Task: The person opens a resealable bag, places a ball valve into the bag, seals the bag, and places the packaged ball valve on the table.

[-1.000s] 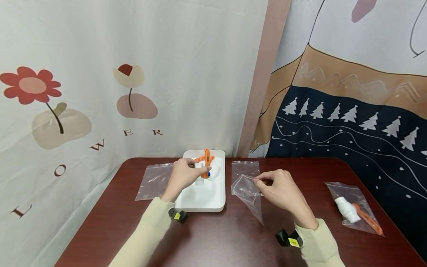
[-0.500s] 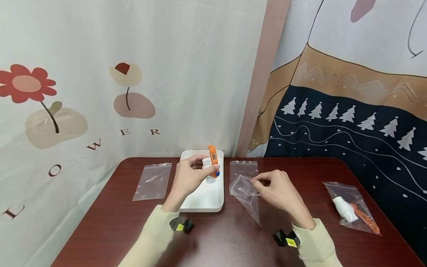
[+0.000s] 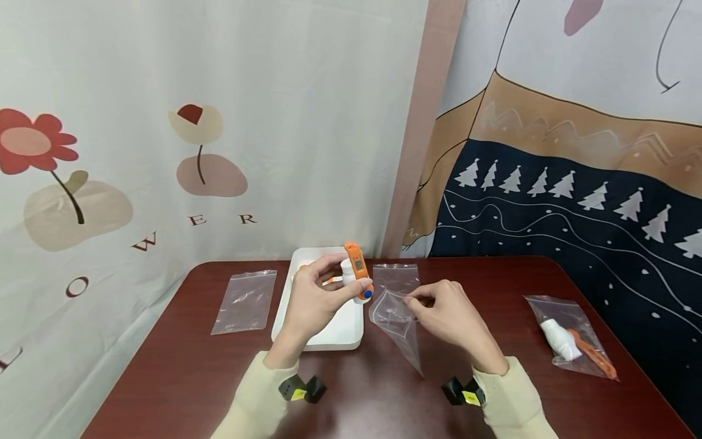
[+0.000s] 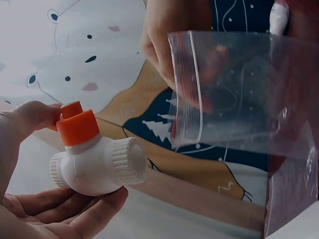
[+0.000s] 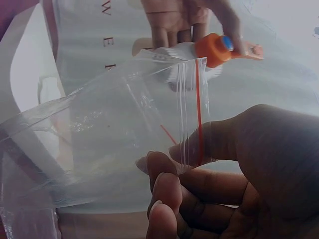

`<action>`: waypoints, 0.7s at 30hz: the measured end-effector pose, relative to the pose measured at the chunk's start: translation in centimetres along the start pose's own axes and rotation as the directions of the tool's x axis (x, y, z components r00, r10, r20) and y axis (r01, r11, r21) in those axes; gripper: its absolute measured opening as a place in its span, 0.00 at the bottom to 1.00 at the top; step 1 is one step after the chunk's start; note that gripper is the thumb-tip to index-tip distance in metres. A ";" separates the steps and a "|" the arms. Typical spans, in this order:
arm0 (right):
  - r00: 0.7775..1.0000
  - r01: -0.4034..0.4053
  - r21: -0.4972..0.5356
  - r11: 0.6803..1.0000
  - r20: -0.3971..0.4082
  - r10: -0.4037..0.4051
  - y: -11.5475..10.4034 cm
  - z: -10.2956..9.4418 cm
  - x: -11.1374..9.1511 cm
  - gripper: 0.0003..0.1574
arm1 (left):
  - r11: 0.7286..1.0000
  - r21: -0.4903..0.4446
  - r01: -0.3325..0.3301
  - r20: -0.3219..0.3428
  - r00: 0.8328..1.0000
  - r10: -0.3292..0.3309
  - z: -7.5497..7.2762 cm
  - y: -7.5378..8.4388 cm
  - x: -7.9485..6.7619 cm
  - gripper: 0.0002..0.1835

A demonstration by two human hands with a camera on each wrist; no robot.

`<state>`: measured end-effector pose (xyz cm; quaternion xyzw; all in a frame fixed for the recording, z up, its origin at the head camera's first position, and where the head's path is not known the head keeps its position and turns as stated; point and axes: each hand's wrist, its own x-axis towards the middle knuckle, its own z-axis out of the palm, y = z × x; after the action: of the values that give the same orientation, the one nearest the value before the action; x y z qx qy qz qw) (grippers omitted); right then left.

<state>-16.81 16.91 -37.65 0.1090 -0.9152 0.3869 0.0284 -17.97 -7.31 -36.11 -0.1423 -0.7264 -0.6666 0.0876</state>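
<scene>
A white plastic ball valve (image 4: 92,169) with an orange handle is held in my left hand (image 3: 315,302). In the left wrist view the thumb is at the orange top and the fingers curl under the white body. The handle (image 3: 358,271) stands upright in the head view, a blue dot at its lower end. My right hand (image 3: 446,314) pinches a clear zip-lock bag (image 3: 397,323) near its zip edge, thumb against fingertips. That bag (image 5: 114,124) hangs with its mouth towards the valve, which overlaps its upper corner in the right wrist view.
Behind the left hand stands a white tray (image 3: 334,341), partly hidden, with a bit of orange inside. Flat zip-lock bags lie left of it (image 3: 245,302) and under the held bag (image 3: 396,276). At right, another bag (image 3: 573,341) contains a white and orange valve.
My left hand has lifted the valve out over the tray and brought it right, close to the bag. The handle has tilted slightly. The right hand keeps its pinch on the bag.
</scene>
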 end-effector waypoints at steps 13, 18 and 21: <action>1.000 -0.016 -0.006 1.000 0.015 0.016 -0.3 0.2 0.0 0.10 | 0.997 -0.048 -0.061 0.065 0.996 0.064 1.8 -0.3 -1.5 0.31; 1.000 -0.004 -0.009 1.000 0.025 0.004 -0.4 0.3 -0.1 0.10 | 0.994 -0.025 -0.107 0.113 0.988 0.109 2.2 -0.5 -1.7 0.30; 1.000 0.003 -0.008 1.000 0.028 -0.003 -0.4 0.3 -0.1 0.11 | 0.991 -0.023 -0.128 0.137 0.982 0.130 2.4 -0.6 -1.7 0.30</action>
<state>-16.63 16.41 -37.58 0.1156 -0.9170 0.3814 0.0166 -16.37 -5.09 -37.47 -0.2358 -0.7152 -0.6531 0.0790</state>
